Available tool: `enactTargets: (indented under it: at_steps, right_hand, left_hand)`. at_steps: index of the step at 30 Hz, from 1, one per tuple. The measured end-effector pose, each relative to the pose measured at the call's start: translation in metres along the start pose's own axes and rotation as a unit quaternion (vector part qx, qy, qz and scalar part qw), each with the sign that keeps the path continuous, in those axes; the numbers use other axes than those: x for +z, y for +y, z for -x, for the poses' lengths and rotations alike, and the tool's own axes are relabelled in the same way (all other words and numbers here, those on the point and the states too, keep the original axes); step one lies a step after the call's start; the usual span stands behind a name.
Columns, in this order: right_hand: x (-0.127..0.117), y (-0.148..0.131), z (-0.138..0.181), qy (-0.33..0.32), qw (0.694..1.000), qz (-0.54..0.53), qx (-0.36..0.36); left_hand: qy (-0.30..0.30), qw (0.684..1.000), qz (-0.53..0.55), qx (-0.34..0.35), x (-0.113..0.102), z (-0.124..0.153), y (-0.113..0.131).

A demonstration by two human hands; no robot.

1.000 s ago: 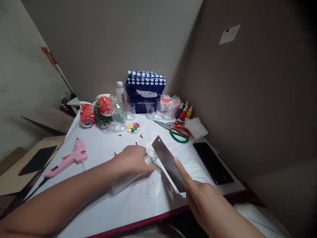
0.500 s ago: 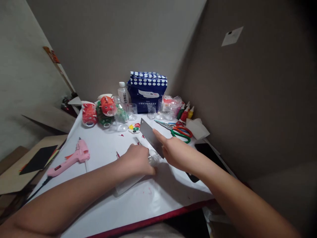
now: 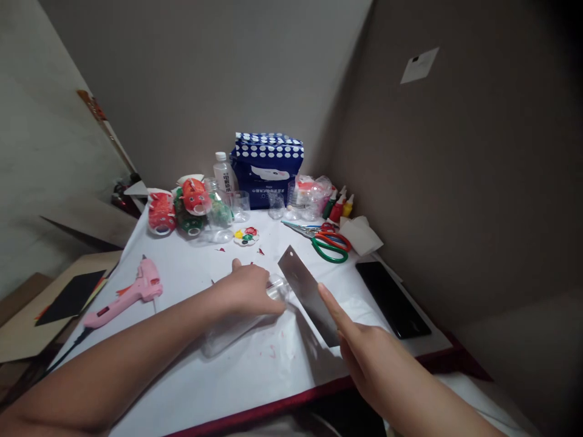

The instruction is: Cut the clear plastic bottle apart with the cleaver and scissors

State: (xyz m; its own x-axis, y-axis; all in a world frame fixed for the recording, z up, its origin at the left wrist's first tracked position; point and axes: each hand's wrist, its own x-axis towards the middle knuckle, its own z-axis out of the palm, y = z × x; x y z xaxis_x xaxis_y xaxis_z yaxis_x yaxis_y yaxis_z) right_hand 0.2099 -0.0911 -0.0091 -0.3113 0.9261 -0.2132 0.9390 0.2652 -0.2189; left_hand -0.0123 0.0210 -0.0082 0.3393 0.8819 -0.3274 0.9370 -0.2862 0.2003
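My right hand (image 3: 364, 346) grips a kitchen cleaver (image 3: 310, 297), the index finger stretched along its back. The blade slants up and to the left, apart from the bottle as far as I can see. A clear plastic bottle (image 3: 232, 337) lies on its side on the white tabletop. Over its upper part my left hand (image 3: 248, 291) is closed, pinning it down; the hand and forearm hide much of the bottle. Small red scraps (image 3: 260, 251) lie just beyond the left hand, near a flower-shaped paint palette (image 3: 246, 236).
On the left lies a pink glue gun (image 3: 136, 291). Red and green bottle crafts (image 3: 162, 212), an upright bottle (image 3: 223, 173) and a blue wipes pack (image 3: 266, 176) stand at the back. Scissors (image 3: 330, 247), paint bottles (image 3: 337, 209) and a black phone (image 3: 392, 298) are to the right.
My right hand has drawn the cleaver toward me and to the right, away from the bottle. My left hand stays on the bottle, its thumb side slightly shifted. The phone now shows fully.
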Motion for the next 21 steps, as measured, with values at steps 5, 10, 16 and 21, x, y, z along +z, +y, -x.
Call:
enactTargets:
  at_steps: [5, 10, 16, 21]
  right_hand:
    - [-0.027, -0.019, -0.026, -0.016, 0.997, 0.074, -0.015]
    - [-0.059, -0.036, -0.072, 0.03, 0.994, 0.084, -0.067]
    - [-0.047, -0.027, -0.075, 0.053, 0.996, 0.022, -0.066]
    - [-0.014, -0.005, -0.032, 0.016, 0.999, -0.002, -0.042]
  left_hand:
    - [0.004, 1.0, -0.01, -0.008, -0.001, 0.0, 0.004]
    - [0.01, 1.0, -0.01, -0.02, 0.001, -0.003, 0.0]
    - [-0.028, 0.999, 0.042, -0.02, 0.0, -0.009, -0.01]
    - [-0.06, 0.997, 0.055, 0.018, -0.002, -0.008, -0.012]
